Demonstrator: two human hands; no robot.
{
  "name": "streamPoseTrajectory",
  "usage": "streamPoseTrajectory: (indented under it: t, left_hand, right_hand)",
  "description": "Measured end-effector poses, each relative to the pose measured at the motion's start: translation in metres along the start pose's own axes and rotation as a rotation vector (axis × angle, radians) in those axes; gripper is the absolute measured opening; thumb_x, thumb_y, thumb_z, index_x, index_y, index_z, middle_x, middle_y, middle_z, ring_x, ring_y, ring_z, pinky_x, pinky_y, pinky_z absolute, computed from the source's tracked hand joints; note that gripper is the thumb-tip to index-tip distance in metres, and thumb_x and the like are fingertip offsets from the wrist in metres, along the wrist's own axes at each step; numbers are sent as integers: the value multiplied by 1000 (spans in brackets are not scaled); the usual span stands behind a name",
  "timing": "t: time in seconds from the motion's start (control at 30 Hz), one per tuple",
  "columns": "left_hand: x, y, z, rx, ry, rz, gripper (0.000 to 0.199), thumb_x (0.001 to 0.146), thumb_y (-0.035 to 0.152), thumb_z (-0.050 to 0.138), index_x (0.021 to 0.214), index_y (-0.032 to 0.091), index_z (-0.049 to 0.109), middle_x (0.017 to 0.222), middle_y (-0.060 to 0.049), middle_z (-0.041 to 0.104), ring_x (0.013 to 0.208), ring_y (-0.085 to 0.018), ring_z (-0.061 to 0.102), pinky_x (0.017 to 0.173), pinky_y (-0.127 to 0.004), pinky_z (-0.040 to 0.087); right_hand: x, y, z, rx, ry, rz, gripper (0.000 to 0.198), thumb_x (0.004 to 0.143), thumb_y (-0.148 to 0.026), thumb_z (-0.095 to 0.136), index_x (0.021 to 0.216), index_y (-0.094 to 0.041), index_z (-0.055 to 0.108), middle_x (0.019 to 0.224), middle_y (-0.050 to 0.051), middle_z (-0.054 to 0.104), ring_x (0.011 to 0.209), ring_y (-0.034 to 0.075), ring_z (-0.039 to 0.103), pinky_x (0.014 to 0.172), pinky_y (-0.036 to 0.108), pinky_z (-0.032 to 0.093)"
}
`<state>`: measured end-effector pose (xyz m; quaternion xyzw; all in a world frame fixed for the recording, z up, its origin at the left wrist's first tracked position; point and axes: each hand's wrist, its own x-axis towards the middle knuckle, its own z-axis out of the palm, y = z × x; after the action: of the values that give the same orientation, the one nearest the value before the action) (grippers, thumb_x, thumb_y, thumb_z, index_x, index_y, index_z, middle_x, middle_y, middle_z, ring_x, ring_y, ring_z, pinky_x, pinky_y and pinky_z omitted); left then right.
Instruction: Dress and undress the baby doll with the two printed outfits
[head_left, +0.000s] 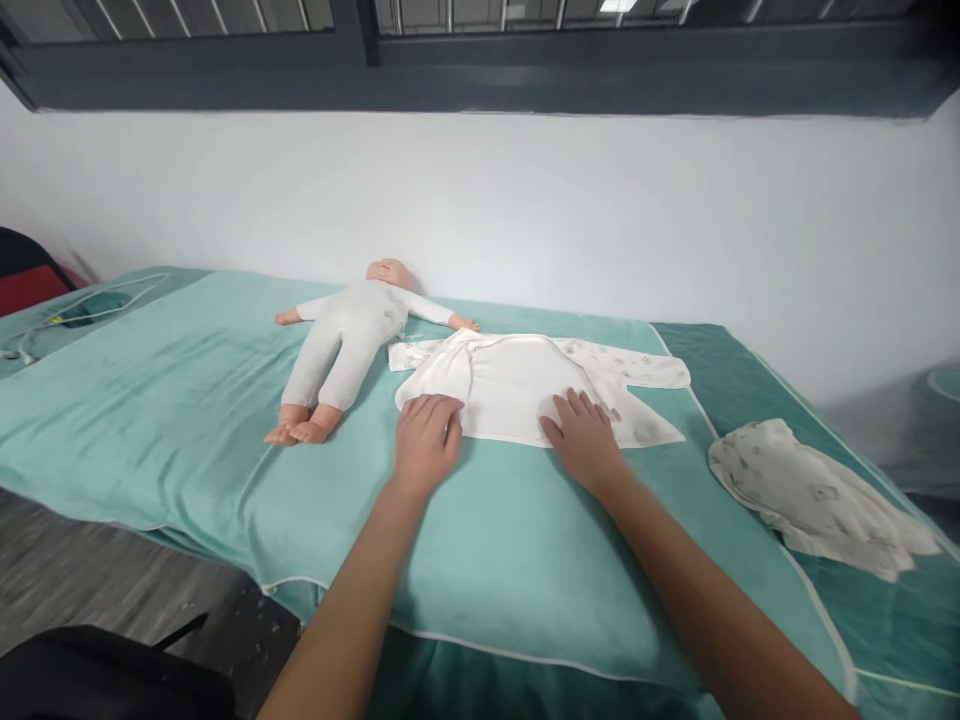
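Observation:
A small white baby shirt (517, 375) lies spread open on the green bed cover, its patterned sleeves stretched out to both sides. My left hand (427, 440) rests on the shirt's lower left edge, fingers laid out over the cloth. On the lower right part of the shirt, my right hand (583, 435) lies flat with its fingers apart. Neither hand grips the fabric. To the left of the shirt a baby doll (349, 335) in a white bodysuit lies on its back, arms spread, one hand close to the shirt's left sleeve.
A crumpled patterned white garment (817, 495) lies at the right on a darker green cover (697, 350). The light green cover (187, 400) spans the bed, against a white wall (600, 210). A cord (112, 305) lies far left; a black object (112, 675) stands at lower left.

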<state>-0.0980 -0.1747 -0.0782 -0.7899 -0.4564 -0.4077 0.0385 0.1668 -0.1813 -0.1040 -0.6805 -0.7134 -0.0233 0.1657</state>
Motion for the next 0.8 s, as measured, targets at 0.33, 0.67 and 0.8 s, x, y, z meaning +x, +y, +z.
streamPoseTrajectory:
  t: [0.33,0.67,0.8]
  left_hand:
    - [5,2,5,92,-247,-137,26,96,26,45,78,20,62,74,-2,66,75,-19,57,72,-33,39]
    - [8,-1,9,137,-211,-182,29,96,26,45,72,20,59,71,-4,65,75,-20,57,69,-33,38]
    - [6,-4,9,85,-113,-216,27,97,26,44,77,20,61,74,-5,66,77,-21,58,72,-34,42]
  right_hand:
    - [-29,47,-40,-60,124,-222,33,101,-37,44,74,-21,56,80,6,63,84,23,55,79,36,38]
    - [-27,39,-36,-182,205,-219,36,99,-34,50,66,-20,55,70,5,64,82,23,57,76,35,34]
    - [-31,37,-37,-208,274,-214,36,98,-34,51,65,-20,54,70,5,63,81,23,57,78,36,37]
